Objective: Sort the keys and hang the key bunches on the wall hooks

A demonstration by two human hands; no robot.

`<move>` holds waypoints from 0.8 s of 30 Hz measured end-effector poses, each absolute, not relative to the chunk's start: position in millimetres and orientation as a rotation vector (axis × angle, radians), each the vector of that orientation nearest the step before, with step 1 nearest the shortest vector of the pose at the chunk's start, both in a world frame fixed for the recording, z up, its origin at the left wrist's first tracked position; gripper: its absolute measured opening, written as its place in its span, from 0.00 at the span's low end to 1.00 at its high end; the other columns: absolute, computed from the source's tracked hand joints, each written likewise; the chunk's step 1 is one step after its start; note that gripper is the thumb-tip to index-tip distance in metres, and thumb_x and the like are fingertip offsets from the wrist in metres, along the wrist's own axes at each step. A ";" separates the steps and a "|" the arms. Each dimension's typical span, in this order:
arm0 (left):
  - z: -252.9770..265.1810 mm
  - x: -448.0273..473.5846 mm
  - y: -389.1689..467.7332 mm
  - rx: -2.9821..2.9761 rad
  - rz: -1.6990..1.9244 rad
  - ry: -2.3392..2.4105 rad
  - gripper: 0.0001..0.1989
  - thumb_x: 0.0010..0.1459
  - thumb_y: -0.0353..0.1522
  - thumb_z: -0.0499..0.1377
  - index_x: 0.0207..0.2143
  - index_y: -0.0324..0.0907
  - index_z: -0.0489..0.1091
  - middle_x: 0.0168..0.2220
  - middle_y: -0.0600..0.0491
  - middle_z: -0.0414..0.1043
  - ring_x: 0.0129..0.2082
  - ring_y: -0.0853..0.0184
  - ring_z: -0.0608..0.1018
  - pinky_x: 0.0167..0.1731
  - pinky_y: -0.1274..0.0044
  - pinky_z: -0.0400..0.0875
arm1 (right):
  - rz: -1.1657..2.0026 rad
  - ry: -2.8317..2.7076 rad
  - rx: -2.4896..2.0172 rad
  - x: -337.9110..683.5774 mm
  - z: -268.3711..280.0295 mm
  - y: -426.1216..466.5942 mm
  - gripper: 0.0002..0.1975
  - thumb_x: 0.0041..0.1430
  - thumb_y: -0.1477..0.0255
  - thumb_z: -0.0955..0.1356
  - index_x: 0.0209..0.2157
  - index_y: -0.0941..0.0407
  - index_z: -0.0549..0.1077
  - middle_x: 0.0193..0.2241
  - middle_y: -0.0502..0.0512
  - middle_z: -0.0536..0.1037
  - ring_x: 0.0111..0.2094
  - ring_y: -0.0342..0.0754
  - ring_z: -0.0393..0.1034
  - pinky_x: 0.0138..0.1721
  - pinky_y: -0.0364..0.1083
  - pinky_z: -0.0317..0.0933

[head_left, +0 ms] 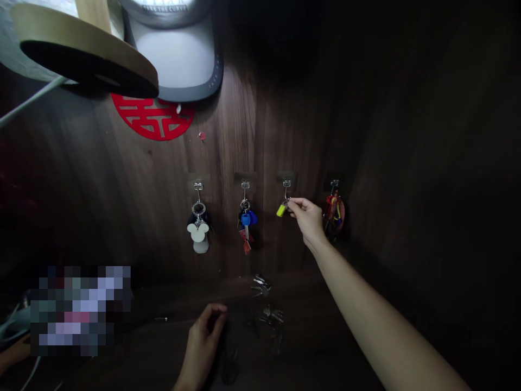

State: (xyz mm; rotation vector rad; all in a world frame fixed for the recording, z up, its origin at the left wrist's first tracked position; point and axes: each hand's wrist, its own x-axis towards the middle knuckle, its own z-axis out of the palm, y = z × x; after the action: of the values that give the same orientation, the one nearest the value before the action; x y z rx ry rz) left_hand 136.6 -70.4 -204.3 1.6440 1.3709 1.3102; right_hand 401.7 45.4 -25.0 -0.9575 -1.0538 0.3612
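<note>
My right hand (307, 217) reaches to the third metal hook (287, 187) on the dark wood panel. Its thumb and forefinger pinch the metal part of a small yellow key tag (281, 209) just below that hook; whether the tag hangs on the hook is hidden by my fingers. My left hand (203, 331) rests low on the dark surface, fingers curled and tips close together, with nothing visible in them. To its right lie several loose metal keys (272, 316), and more keys (260, 285) lie farther back, near the panel.
Key rings with a white mouse-head charm (198, 232), blue-headed keys (246, 219) and a red-yellow bundle (334, 212) hang from the other hooks. A round lamp head (85, 49), a grey cap (175, 54) and a red paper cutout (158, 122) are at upper left.
</note>
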 end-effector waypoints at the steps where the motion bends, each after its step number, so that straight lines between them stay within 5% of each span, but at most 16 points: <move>1: -203.9 136.6 -70.5 1.645 1.307 1.369 0.14 0.52 0.43 0.56 0.33 0.43 0.71 0.32 0.53 0.77 0.34 0.63 0.77 0.37 0.75 0.71 | 0.369 -1.055 -0.954 401.2 -27.5 45.2 0.13 0.42 0.63 0.70 0.28 0.58 0.76 0.24 0.51 0.77 0.28 0.45 0.69 0.26 0.42 0.60; 14: -201.9 136.5 -71.8 1.689 1.324 1.388 0.10 0.54 0.39 0.56 0.32 0.44 0.72 0.31 0.54 0.77 0.34 0.63 0.78 0.36 0.76 0.71 | 0.564 -1.127 -0.997 394.4 -80.8 15.4 0.16 0.45 0.63 0.70 0.36 0.56 0.77 0.34 0.55 0.80 0.36 0.47 0.73 0.35 0.45 0.65; 24: -202.4 135.7 -72.7 1.696 1.309 1.403 0.10 0.54 0.39 0.55 0.32 0.44 0.72 0.30 0.55 0.76 0.33 0.64 0.77 0.34 0.76 0.70 | 0.758 -1.315 -1.117 372.9 -132.7 -27.4 0.09 0.45 0.66 0.70 0.28 0.56 0.78 0.28 0.55 0.81 0.33 0.50 0.74 0.34 0.47 0.65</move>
State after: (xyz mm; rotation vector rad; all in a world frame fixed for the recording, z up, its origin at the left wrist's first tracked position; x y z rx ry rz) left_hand 135.7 -72.7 -202.4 1.6960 1.4033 1.3090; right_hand 372.9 -27.4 -132.7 -1.1173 -1.3154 0.7578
